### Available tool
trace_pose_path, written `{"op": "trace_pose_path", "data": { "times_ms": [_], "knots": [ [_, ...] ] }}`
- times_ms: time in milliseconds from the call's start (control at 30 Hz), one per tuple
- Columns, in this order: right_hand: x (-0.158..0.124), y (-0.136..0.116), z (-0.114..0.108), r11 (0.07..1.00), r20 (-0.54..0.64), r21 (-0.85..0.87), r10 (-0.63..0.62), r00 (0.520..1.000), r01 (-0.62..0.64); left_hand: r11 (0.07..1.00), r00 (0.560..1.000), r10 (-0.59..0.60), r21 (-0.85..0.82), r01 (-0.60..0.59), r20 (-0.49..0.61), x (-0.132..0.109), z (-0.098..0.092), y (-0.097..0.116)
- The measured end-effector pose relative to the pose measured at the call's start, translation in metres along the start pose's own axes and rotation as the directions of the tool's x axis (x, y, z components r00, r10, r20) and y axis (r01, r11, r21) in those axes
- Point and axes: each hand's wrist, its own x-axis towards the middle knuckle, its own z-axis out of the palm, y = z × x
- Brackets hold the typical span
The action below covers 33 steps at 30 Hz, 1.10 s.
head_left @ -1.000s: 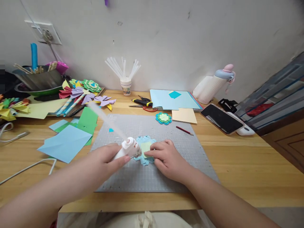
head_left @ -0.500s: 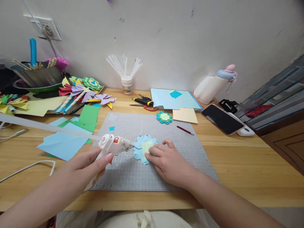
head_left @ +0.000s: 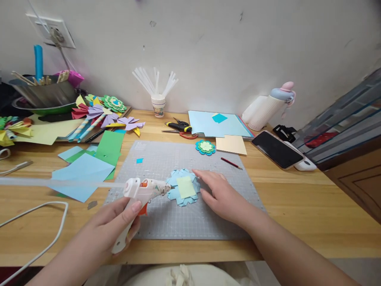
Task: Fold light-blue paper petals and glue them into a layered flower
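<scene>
My left hand (head_left: 116, 220) grips a white glue gun (head_left: 139, 194) by its handle, nozzle pointing right at a light blue paper flower (head_left: 178, 194) on the grey cutting mat (head_left: 166, 218). A long translucent glue stick (head_left: 59, 183) sticks out of the gun's back to the left. A pale green square (head_left: 186, 186) lies on the flower's middle. My right hand (head_left: 222, 194) rests on the mat beside the flower's right edge, fingers stretched out flat, fingertips at the flower's upper right petals.
Blue and green paper sheets (head_left: 86, 167) lie left of the mat. Scissors (head_left: 178, 129), a small layered flower (head_left: 205, 147), a red pencil (head_left: 230, 163) and a phone (head_left: 276, 149) sit behind and right. A cup of glue sticks (head_left: 157, 105) stands at the wall. A white cable (head_left: 35, 222) loops front left.
My left hand swung the glue gun off the flower and turned it level, nozzle to the right. My right hand lifted off the green square and slid to the flower's right edge.
</scene>
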Motion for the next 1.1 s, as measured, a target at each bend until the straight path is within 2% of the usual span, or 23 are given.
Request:
{"op": "trace_pose_path", "data": {
  "times_ms": [100,200,300,400,467,500,600,633,733,833,933,1000,1067,1100],
  "knots": [
    [0.008,0.002,-0.004,0.999,0.018,-0.049,0.016,1.000,-0.015,0.999,0.995,-0.023,-0.031,0.025,0.093,0.000,-0.003,-0.007],
    [0.026,0.006,-0.008,1.000,0.089,-0.003,-0.003,0.996,0.003,1.000,0.994,-0.009,-0.011,0.010,0.105,0.001,-0.007,-0.011],
    [0.048,0.009,-0.010,0.999,0.121,0.041,-0.022,0.992,0.017,0.995,0.998,0.058,0.087,-0.054,-0.034,0.002,-0.009,-0.010],
    [0.061,0.011,-0.008,0.997,0.087,0.078,-0.009,0.996,0.002,0.945,0.966,0.180,0.307,-0.116,-0.186,0.009,-0.014,-0.008],
    [0.063,0.012,-0.004,0.996,0.049,0.093,0.014,0.999,-0.019,0.871,0.938,0.275,0.468,-0.150,-0.211,0.019,-0.018,-0.007],
    [0.062,0.013,-0.002,0.995,0.033,0.096,0.025,0.999,-0.028,0.822,0.909,0.351,0.539,-0.184,-0.226,0.025,-0.020,-0.006],
    [0.053,0.012,0.003,0.994,0.009,0.101,0.036,0.999,-0.037,0.598,0.839,0.509,0.780,-0.185,-0.191,0.048,-0.023,-0.001],
    [0.049,0.012,0.004,0.994,0.004,0.102,0.033,0.999,-0.033,0.503,0.829,0.535,0.849,-0.160,-0.161,0.056,-0.024,0.000],
    [0.035,0.010,0.005,0.994,-0.001,0.110,0.014,1.000,-0.014,0.337,0.822,0.564,0.930,-0.144,-0.077,0.078,-0.028,0.001],
    [0.022,0.011,0.006,0.990,-0.003,0.139,-0.007,1.000,0.007,0.259,0.831,0.557,0.947,-0.189,0.014,0.088,-0.031,0.001],
    [0.016,0.015,0.010,0.969,-0.065,0.247,-0.005,0.998,0.021,0.247,0.811,0.585,0.945,-0.214,0.031,0.084,-0.023,0.010],
    [0.015,0.017,0.014,0.929,-0.121,0.371,0.050,0.991,-0.002,0.306,0.789,0.613,0.904,-0.298,0.052,0.080,-0.008,0.020],
    [0.015,0.018,0.015,0.837,-0.136,0.545,0.149,0.979,-0.052,0.434,0.846,0.513,0.806,-0.402,0.145,0.078,0.011,0.031],
    [0.016,0.018,0.015,0.767,-0.120,0.636,0.202,0.972,-0.081,0.453,0.861,0.478,0.792,-0.409,0.171,0.079,0.019,0.035]
  ]
}}
